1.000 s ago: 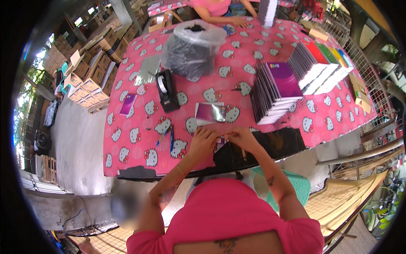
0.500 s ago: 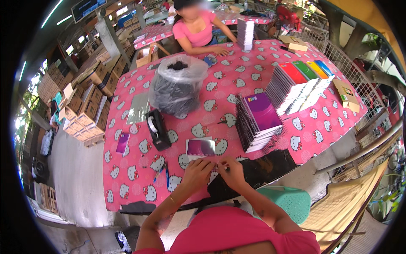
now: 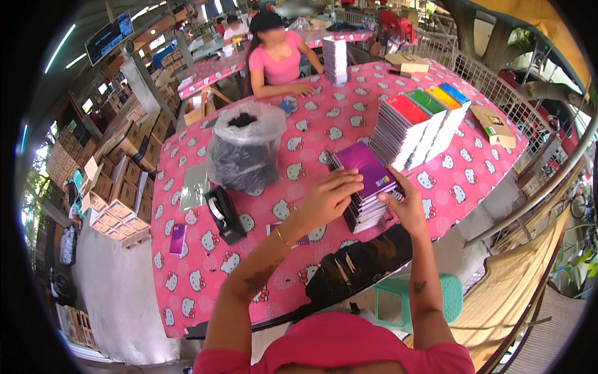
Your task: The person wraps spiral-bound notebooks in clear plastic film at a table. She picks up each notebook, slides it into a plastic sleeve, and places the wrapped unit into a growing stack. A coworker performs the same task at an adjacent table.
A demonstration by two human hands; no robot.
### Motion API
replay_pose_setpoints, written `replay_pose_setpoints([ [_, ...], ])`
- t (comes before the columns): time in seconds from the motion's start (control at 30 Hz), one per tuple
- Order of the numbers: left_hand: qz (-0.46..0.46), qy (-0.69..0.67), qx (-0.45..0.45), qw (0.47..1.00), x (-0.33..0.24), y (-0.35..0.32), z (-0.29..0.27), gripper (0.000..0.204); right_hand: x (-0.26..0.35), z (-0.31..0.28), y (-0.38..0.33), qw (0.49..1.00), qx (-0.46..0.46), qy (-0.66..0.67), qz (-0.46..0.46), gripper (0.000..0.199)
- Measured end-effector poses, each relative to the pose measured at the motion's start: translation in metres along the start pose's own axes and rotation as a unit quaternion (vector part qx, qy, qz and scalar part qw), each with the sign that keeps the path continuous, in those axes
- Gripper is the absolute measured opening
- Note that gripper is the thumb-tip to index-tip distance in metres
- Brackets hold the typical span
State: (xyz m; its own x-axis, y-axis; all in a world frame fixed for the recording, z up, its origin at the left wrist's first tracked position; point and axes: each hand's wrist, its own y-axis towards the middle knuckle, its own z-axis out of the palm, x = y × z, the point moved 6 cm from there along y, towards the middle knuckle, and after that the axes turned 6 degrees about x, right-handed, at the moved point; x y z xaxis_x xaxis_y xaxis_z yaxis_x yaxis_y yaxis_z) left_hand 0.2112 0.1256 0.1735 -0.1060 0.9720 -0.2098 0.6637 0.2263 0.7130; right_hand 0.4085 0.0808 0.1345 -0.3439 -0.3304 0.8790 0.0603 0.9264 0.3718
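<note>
A stack of purple spiral notebooks (image 3: 360, 156) stands right of the middle of the pink table. My right hand (image 3: 408, 206) grips the right edge of the top notebook between thumb and fingers. Over the notebook's near left part reaches my left hand (image 3: 336, 196), fingers stretched out and holding nothing; whether they touch the cover I cannot tell. A small purple booklet (image 3: 301, 240) lies under my left forearm, mostly hidden. Left of that stands a black tape dispenser (image 3: 225, 215).
Taller stacks of red, green, yellow and blue notebooks (image 3: 430, 118) rise behind the purple ones. A plastic bag of dark material (image 3: 246, 149) and another small purple booklet (image 3: 177, 239) are on the left. Across the table sits a person in pink (image 3: 280, 62). A green stool (image 3: 445, 302) is below.
Both hands have moved from the table's near edge up and right to the purple stack. The top cover's label now shows at the near right corner, not the far left.
</note>
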Motion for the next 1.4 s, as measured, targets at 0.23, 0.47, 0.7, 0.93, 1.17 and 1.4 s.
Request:
replay_pose_setpoints([
  [0.23, -0.401, -0.001, 0.292, 0.868, 0.105, -0.188, -0.005, 0.040, 0.060, 0.002, -0.088, 0.969, -0.127, -0.058, -0.205, 0.043],
  [0.47, -0.378, 0.103, 0.272, 0.879, 0.029, -0.288, 0.051, 0.075, -0.027, 0.168, -0.125, 0.962, 0.254, -0.068, -0.080, 0.054],
  [0.7, -0.397, 0.093, 0.375, 0.832, -0.131, -0.302, 0.042, 0.092, -0.046, 0.201, -0.220, 0.823, 0.449, -0.273, -0.217, 0.063],
  [0.93, -0.361, 0.051, 0.311, 0.878, -0.148, -0.332, 0.027, 0.068, -0.035, 0.214, -0.229, 0.860, 0.416, -0.196, -0.220, 0.054],
  [1.17, -0.537, -0.034, 0.274, 0.797, -0.072, -0.306, -0.036, 0.039, -0.074, 0.266, -0.148, 0.914, 0.397, 0.013, -0.079, 0.043],
  [1.4, -0.529, 0.011, 0.119, 0.840, -0.054, -0.330, -0.051, 0.045, -0.064, 0.310, -0.121, 0.916, 0.330, 0.211, 0.091, 0.044],
])
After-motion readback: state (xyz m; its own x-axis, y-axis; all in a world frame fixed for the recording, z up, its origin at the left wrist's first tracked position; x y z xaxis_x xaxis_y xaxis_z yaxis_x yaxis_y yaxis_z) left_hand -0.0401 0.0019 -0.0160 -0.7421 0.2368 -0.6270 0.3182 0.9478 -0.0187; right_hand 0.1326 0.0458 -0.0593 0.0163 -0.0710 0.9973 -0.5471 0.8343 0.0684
